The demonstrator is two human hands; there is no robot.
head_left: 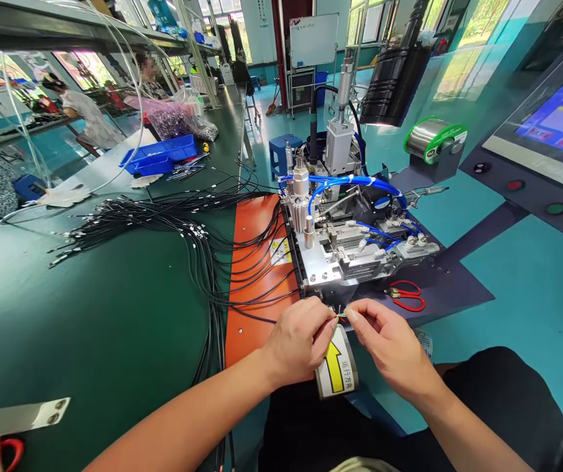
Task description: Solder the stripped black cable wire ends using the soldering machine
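Note:
My left hand [298, 341] and my right hand [389, 344] meet in front of a small metal machine [350, 242] with blue air hoses. Both hands pinch the thin coloured wires at the end of a black cable [341, 315], fingertips almost touching. The cable end sits just below the machine's front edge. A bundle of several black cables [183, 223] fans out across the green bench [89, 314] to the left and runs over an orange plate [252, 275] toward my hands. A label with a yellow arrow [336, 367] hangs under my hands.
Red scissors [406, 295] lie right of the machine. A solder spool [433, 139] and a control panel with a screen [556, 124] stand at the right. A blue tray [160, 156] sits far back on the bench. Other people sit at the left [84, 111].

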